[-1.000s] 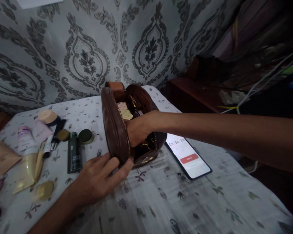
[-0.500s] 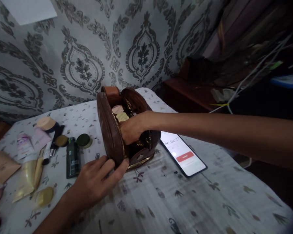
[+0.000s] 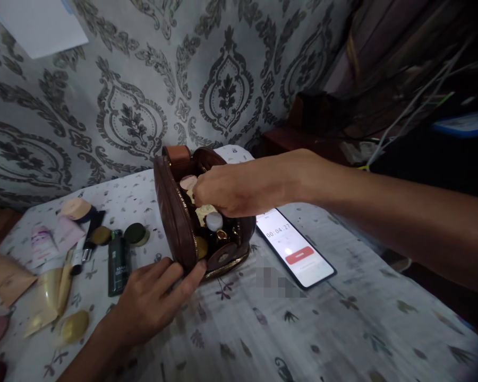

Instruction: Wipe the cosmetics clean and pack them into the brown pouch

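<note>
A brown quilted leather pouch [image 3: 175,212] stands unzipped on the cloth-covered table [image 3: 302,329], with small cosmetics inside. My left hand [image 3: 151,302] grips its lower front edge, fingers and thumb pressed on the leather by the zip. My right hand [image 3: 223,188] hovers over the pouch's mouth with its fingers curled down. A white-capped item [image 3: 214,220] and a pale sachet [image 3: 203,211] sit right under its fingertips. Whether the fingers pinch either one is hidden.
A phone [image 3: 295,246] with a running timer lies just right of the pouch. Left of the pouch lie a dark green bottle [image 3: 117,265], round compacts [image 3: 135,233], tubes and gold sachets [image 3: 48,289]. Patterned wall behind; dark furniture and cables at the right.
My right hand has come up out of the pouch and now sits above its opening, which uncovers the white-capped item. My left hand stays on the pouch's edge.
</note>
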The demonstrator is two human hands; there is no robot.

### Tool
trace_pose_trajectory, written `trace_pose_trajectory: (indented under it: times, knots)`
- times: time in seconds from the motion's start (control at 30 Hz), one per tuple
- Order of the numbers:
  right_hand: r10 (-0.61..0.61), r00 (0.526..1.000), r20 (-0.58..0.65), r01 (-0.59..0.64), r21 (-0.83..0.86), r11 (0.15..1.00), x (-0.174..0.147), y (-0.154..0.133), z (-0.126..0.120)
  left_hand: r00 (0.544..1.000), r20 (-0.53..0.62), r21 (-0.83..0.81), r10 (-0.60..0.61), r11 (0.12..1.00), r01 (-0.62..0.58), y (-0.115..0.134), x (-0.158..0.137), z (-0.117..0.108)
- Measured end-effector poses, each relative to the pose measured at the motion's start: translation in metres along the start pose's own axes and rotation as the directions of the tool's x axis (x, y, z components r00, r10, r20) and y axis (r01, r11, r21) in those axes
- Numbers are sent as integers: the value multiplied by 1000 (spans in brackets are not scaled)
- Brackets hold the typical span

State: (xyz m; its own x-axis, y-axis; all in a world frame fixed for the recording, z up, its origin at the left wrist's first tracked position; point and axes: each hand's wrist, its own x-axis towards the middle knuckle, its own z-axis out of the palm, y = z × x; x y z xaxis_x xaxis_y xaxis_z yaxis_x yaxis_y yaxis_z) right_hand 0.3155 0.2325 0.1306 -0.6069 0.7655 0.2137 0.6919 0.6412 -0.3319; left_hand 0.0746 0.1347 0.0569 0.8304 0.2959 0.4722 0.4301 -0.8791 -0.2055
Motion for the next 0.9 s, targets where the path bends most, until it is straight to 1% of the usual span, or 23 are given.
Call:
trace_pose_trajectory:
  times: [0.03, 0.07, 0.1, 0.2, 0.3, 0.43, 0.53, 0.6, 0.67, 0.7, 0.77, 0.83, 0.9]
  knots:
    - [-28, 999, 41, 27, 21, 999, -5, 0, -1, 1000, -6, -3, 0, 1000, 0, 0, 1, 0]
    - [-44, 997, 55, 41, 57, 998, -10, -2, -3, 1000, -14, -6, 2, 1000, -2, 0, 2, 0]
    - [-55, 998, 37, 51, 95, 994, -14, -3, -4, 1000, -21, -8, 6, 1000, -6, -1, 2, 0]
    - [-101, 992, -81, 113, 164, 980, -22, -10, -10, 1000, -9, -17, 17, 1000, -17, -2, 2, 0]
    - [-182, 978, -105, 199, 182, 963, -25, -13, -16, 1000, 9, -21, 24, 999, -24, -3, 0, -2]
    - [-308, 949, -69, 314, 120, 942, -28, -17, -20, 1000, -14, -14, 27, 1000, -27, 0, -5, -10]
    - [-309, 950, -43, 310, 6, 951, -34, -27, -22, 1000, -9, 6, 19, 1000, -19, 5, -12, -19]
    - [-295, 951, -94, 292, -47, 955, -42, -38, -22, 1000, -2, 16, -7, 1000, 7, 11, -20, -26]
    - [-303, 934, -190, 299, -49, 953, -51, -51, -17, 998, -13, 27, -55, 998, 56, 17, -30, -32]
    - [-313, 918, -243, 315, -32, 948, -57, -58, -13, 996, -24, 34, -85, 996, 85, 21, -36, -35]
    - [-341, 888, -310, 365, 20, 931, -67, -74, -2, 989, -38, 48, -144, 988, 146, 29, -49, -41]
    - [-374, 864, -337, 422, 79, 903, -76, -89, 13, 980, -34, 58, -197, 978, 199, 38, -63, -46]
    - [-373, 870, -321, 432, 134, 892, -82, -103, 32, 971, -18, 62, -238, 969, 238, 47, -77, -49]
